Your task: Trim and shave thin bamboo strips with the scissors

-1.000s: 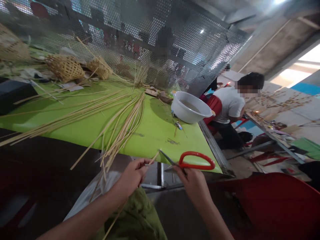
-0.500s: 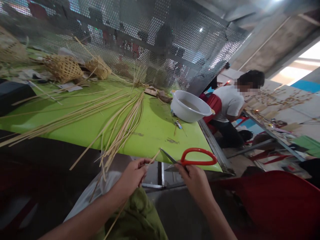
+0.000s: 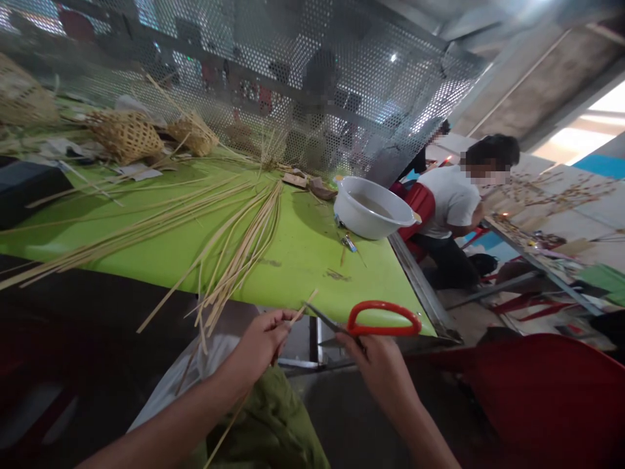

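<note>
My left hand [image 3: 261, 342] is closed in a pinch on a thin bamboo strip [image 3: 303, 307]; its tip sticks up to the right and its long tail runs down past my wrist over green cloth [image 3: 266, 423] on my lap. My right hand [image 3: 378, 368] grips red-handled scissors [image 3: 375, 322], the blades parted and pointing left, almost at the strip's tip. Both hands are just below the near edge of the green table [image 3: 303, 260].
Long bamboo strips [image 3: 234, 254] fan across the table. Woven baskets [image 3: 127, 133] sit at the back left, a white basin [image 3: 371, 208] at the right. Perforated metal screen [image 3: 293, 85] stands behind. Another person [image 3: 454, 208] sits at right. A red chair [image 3: 537, 391] is beside me.
The scissors have shifted slightly left and down toward the strip's tip. My left hand has hardly moved.
</note>
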### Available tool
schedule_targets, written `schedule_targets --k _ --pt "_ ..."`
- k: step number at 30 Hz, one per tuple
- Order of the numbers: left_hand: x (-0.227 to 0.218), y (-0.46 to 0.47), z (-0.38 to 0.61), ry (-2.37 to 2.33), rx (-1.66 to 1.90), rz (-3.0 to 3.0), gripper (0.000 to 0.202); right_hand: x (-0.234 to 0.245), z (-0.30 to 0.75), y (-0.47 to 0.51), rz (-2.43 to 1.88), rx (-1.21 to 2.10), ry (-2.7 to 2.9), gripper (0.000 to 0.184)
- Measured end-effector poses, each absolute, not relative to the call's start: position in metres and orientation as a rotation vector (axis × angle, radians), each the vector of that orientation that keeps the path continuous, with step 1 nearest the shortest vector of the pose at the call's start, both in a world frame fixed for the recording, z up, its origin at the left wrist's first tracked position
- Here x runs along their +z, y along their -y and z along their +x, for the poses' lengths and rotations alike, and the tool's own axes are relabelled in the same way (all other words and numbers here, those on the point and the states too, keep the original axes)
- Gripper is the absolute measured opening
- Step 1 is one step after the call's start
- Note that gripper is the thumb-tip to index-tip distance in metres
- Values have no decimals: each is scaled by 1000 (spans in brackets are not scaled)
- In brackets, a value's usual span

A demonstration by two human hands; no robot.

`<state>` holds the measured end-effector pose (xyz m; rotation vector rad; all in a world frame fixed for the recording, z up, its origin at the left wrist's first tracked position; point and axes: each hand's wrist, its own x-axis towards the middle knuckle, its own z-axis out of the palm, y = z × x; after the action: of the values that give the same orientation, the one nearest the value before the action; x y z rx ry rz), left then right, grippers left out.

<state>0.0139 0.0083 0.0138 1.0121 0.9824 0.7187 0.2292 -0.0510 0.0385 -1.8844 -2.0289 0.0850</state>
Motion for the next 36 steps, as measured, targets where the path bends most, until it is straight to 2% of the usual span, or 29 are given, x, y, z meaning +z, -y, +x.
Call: schedule_targets --k 6,11,24,36 --pt "16 -9 14 -966 709 997 40 39 226 52 -1881 150 1979 40" --pt "21 -7 14 -989 726 969 39 42 224 51 -1968 135 1936 47" --pt "15 -7 12 -974 711 942 39 38 221 52 -1870 249 1998 41" --pt "25 -5 12 -1004 728 916 35 35 223 51 -1921 212 1874 46"
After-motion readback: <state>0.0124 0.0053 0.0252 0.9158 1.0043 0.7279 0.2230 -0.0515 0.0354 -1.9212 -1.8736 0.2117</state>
